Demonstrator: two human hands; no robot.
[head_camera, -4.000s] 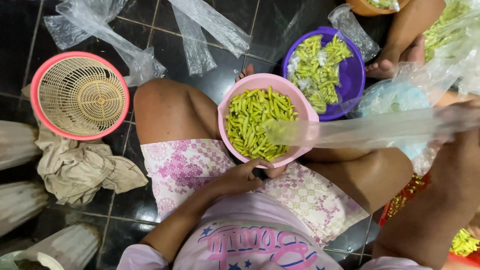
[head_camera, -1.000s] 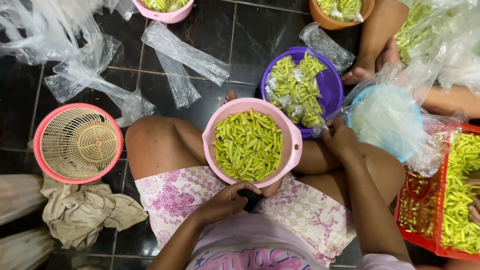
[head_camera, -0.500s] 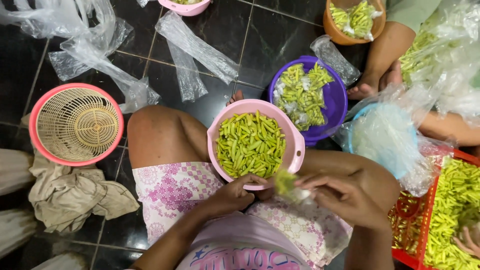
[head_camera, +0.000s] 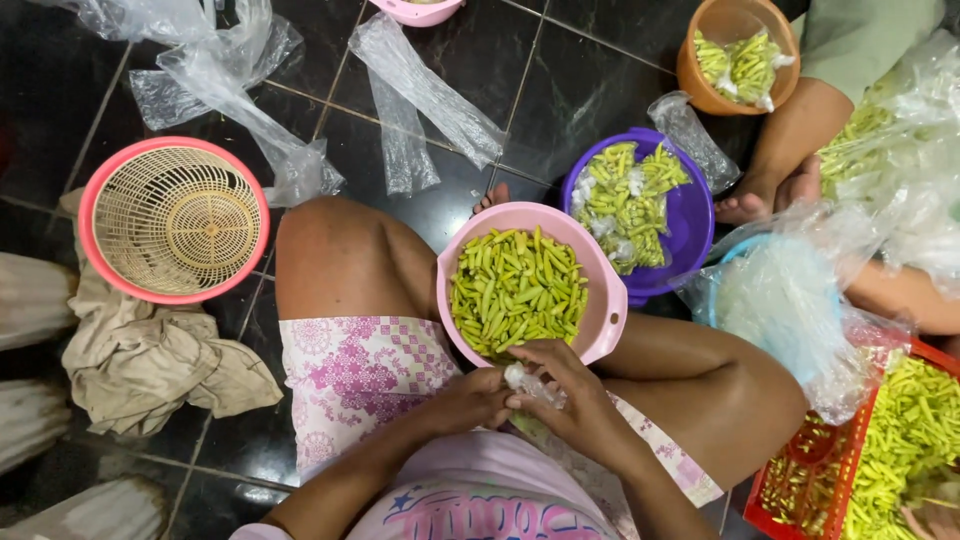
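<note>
Holds a small clear bag (head_camera: 528, 383) just below the centre of the frame, at the near rim of the pink bowl (head_camera: 610, 310) that sits on the lap. Pinches it from the left with the left hand (head_camera: 475, 400), fingers closed on the plastic. Covers it from the right with the right hand (head_camera: 565, 400), fingers curled shut over the crumpled top. Cannot tell whether the bag's mouth is open or what is inside (too bunched up to see).

Probably best to work right over the bowl's edge, so that any green pods (head_camera: 518, 290) that slip fall back into the heap and not onto the dark tiled floor (head_camera: 580, 90). Better to spread the mouth with the left thumb and forefinger and feed with the right, in small pinches. Best to go gently with the plastic, which looks thin and likely to tear. Worth steadying the bowl with the knees, since it looks tilted.

Around it: a purple bowl (head_camera: 695, 215) of bagged pods right of centre, an orange bowl (head_camera: 700, 75) at upper right beside another person's foot, a red crate (head_camera: 800, 490) of pods at lower right, loose empty bags (head_camera: 425, 85) along the top, and a pink basket (head_camera: 175, 220) over a cloth (head_camera: 150, 365) at left.
</note>
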